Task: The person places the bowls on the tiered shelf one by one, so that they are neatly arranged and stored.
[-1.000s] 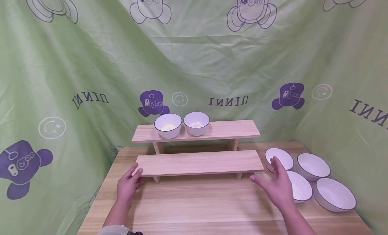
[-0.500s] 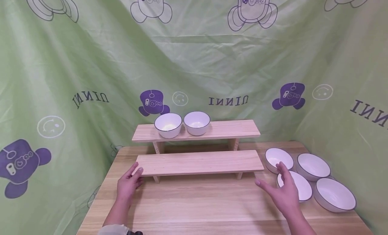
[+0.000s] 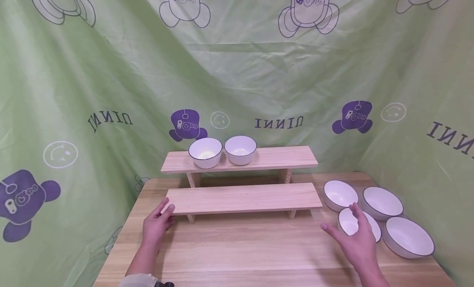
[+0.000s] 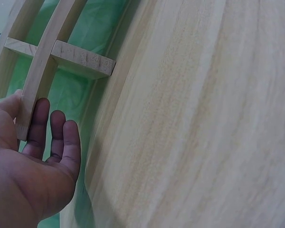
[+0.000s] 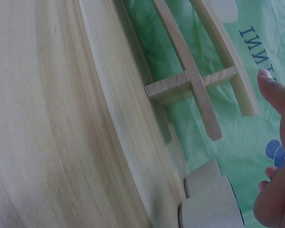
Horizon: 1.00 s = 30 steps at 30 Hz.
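Two pale wooden shelves stand one behind the other. My left hand (image 3: 155, 227) pinches the left end of the front shelf (image 3: 242, 198); in the left wrist view, the thumb and a finger of this hand (image 4: 35, 166) lie on either side of the board's end (image 4: 38, 80). My right hand (image 3: 357, 241) is spread, holding nothing, over the near left bowl (image 3: 348, 222) of the group at the right. In the right wrist view, the hand (image 5: 277, 156) shows at the right edge, apart from the front board (image 5: 204, 107).
On the back shelf (image 3: 285, 157), two white bowls, a left one (image 3: 205, 153) and a right one (image 3: 240, 150), stand side by side. Three more bowls (image 3: 340, 194), (image 3: 383, 202), (image 3: 409, 237) stand on the wooden table (image 3: 237, 250). A green printed cloth (image 3: 237, 73) hangs behind.
My right hand has moved right and a little nearer, away from the front shelf's right end and over the near left bowl. The left hand has stayed at the shelf's left end.
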Each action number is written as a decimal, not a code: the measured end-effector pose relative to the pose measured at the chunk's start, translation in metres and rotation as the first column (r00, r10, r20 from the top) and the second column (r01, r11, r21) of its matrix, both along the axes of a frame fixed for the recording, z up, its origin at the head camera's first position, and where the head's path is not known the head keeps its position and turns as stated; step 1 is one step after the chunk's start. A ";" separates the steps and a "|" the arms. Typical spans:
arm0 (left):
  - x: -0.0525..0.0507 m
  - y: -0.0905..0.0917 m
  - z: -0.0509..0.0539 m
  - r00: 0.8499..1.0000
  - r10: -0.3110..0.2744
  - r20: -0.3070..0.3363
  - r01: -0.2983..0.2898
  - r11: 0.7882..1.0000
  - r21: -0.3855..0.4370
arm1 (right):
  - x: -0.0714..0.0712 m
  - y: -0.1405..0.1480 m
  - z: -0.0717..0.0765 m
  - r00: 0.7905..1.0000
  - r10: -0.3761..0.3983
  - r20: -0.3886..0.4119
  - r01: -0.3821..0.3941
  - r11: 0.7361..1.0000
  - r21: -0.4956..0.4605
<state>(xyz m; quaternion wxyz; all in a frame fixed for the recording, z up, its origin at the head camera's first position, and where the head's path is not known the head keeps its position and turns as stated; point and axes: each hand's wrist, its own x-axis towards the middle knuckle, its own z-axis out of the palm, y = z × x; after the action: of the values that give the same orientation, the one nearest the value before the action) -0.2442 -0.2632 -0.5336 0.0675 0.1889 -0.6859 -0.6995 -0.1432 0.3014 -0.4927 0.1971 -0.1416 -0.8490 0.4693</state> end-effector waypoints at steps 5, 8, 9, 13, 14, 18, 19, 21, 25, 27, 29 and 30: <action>-0.001 -0.001 -0.001 1.000 -0.008 0.006 0.008 1.000 0.007 | 0.002 0.005 -0.002 1.000 -0.026 -0.014 0.027 0.999 0.023; -0.002 -0.002 -0.002 1.000 -0.010 0.008 0.010 1.000 0.012 | 0.003 0.008 -0.004 0.999 -0.045 -0.003 0.045 0.999 0.012; -0.002 -0.002 -0.002 1.000 -0.010 0.009 0.010 1.000 0.012 | 0.003 0.009 -0.004 0.999 -0.052 0.001 0.052 0.999 0.009; -0.002 -0.001 -0.003 1.000 -0.011 0.004 0.011 1.000 0.014 | 0.006 0.014 -0.007 0.995 -0.095 0.019 0.095 0.995 0.010; -0.002 -0.001 -0.003 1.000 -0.009 0.002 0.009 1.000 0.014 | 0.006 0.015 -0.007 0.994 -0.105 0.020 0.105 0.994 0.014; -0.001 0.001 -0.001 1.000 -0.002 -0.009 0.002 1.000 0.016 | 0.009 0.020 -0.010 0.989 -0.143 0.036 0.143 0.990 0.017; 0.000 0.001 -0.001 1.000 -0.002 -0.012 0.003 1.000 0.013 | 0.009 0.021 -0.011 0.988 -0.152 0.037 0.151 0.988 0.015; 0.000 0.001 0.000 1.000 -0.002 -0.018 0.002 1.000 0.013 | 0.010 0.024 -0.014 0.985 -0.166 0.038 0.166 0.986 0.007; 0.000 0.002 0.000 1.000 -0.002 -0.026 0.002 1.000 0.016 | 0.013 0.030 -0.017 0.982 -0.183 0.039 0.184 0.983 -0.017; 0.000 0.002 0.000 1.000 0.000 -0.026 0.000 1.000 0.022 | 0.013 0.033 -0.019 0.981 -0.194 0.023 0.194 0.981 -0.022; -0.001 0.002 -0.001 1.000 0.001 -0.024 0.000 1.000 0.023 | 0.014 0.036 -0.021 0.978 -0.207 0.006 0.208 0.978 -0.026; 0.000 0.002 -0.001 1.000 0.000 -0.024 0.000 1.000 0.022 | 0.015 0.038 -0.022 0.977 -0.213 -0.006 0.213 0.977 -0.028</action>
<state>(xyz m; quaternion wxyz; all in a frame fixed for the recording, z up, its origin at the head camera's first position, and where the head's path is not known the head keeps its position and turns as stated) -0.2447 -0.2616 -0.5345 0.0735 0.1812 -0.6772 -0.7094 -0.1284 0.3390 -0.5149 0.2481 -0.2324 -0.8215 0.4578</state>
